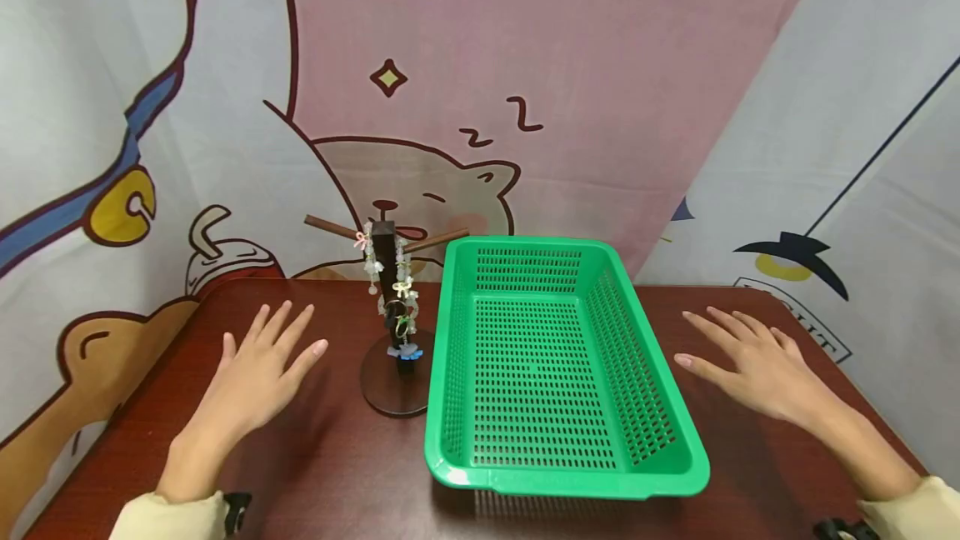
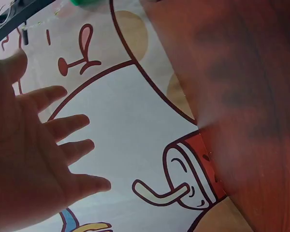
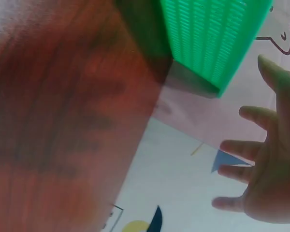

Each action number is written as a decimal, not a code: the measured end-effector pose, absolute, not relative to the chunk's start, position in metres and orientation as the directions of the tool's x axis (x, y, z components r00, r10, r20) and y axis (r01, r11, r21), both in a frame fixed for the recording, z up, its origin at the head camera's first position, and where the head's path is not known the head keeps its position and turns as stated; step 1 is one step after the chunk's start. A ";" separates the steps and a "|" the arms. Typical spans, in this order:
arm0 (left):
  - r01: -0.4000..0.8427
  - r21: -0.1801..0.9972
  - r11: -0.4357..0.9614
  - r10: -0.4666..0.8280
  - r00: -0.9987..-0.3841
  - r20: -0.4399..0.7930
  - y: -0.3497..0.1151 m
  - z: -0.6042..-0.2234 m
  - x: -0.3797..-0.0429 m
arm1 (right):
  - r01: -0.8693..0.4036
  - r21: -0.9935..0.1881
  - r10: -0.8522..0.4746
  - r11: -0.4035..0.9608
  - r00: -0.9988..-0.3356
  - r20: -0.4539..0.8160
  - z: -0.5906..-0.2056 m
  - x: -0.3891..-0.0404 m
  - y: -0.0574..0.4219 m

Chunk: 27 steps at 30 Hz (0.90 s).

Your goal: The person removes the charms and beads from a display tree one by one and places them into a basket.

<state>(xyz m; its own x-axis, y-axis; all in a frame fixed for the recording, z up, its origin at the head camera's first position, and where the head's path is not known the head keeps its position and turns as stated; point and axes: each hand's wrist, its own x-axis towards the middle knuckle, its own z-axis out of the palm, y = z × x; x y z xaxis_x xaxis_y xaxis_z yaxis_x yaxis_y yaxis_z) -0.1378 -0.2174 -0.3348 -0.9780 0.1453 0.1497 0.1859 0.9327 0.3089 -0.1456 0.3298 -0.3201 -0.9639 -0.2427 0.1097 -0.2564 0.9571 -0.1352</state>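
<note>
The left hand (image 1: pixel 251 375) is held above the left part of the tabletop, palm down, its fingers straight and spread apart. The right hand (image 1: pixel 756 367) is held over the right part in the same way, fingers spread and thumb toward the middle. A rectangular green plastic basket with slotted walls and floor (image 1: pixel 570 482) stands between them, right of the tabletop's middle; the right hand is near its long right side and apart from it.

The tabletop (image 1: pixel 330 477) is glossy reddish-brown wood, and finger-shaped shadows fall on it in the left wrist view. Beyond its back edge hangs a pink and white cloth backdrop printed with cartoon bears (image 1: pixel 600 65), which also covers both sides.

Between the left hand and the basket stands a dark jewellery stand with a square post and round base (image 1: pixel 386 265), two thin brown rods (image 1: pixel 330 227) reaching out from it. Pale beaded strands with small bows (image 1: pixel 371 261) hang from it, and a blue ornament (image 1: pixel 406 352) sits low before the post. The basket's left rim hides part of the base; whether the two touch cannot be told.
</note>
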 end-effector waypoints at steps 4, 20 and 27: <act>0.215 0.351 0.911 0.151 -0.968 0.201 -0.218 -0.323 -0.142 | -0.285 -0.165 -0.271 0.944 -0.957 0.103 -0.305 -0.147 0.323; 0.380 0.503 0.777 0.181 -0.899 0.400 -0.209 -0.261 -0.159 | -0.462 -0.381 -0.453 0.801 -0.884 0.120 -0.264 -0.160 0.279; 0.404 0.519 0.753 0.153 -0.875 0.459 -0.204 -0.235 -0.161 | -0.504 -0.411 -0.532 0.759 -0.845 0.054 -0.255 -0.165 0.258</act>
<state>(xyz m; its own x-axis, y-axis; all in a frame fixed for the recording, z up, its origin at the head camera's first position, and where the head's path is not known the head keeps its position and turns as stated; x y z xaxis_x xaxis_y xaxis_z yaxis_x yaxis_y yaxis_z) -0.1614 -0.2037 -0.2349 -0.8750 0.1528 0.4593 0.4041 0.7530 0.5193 -0.1651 0.2578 -0.2554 -0.8450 -0.5320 0.0536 -0.5042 0.7594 -0.4112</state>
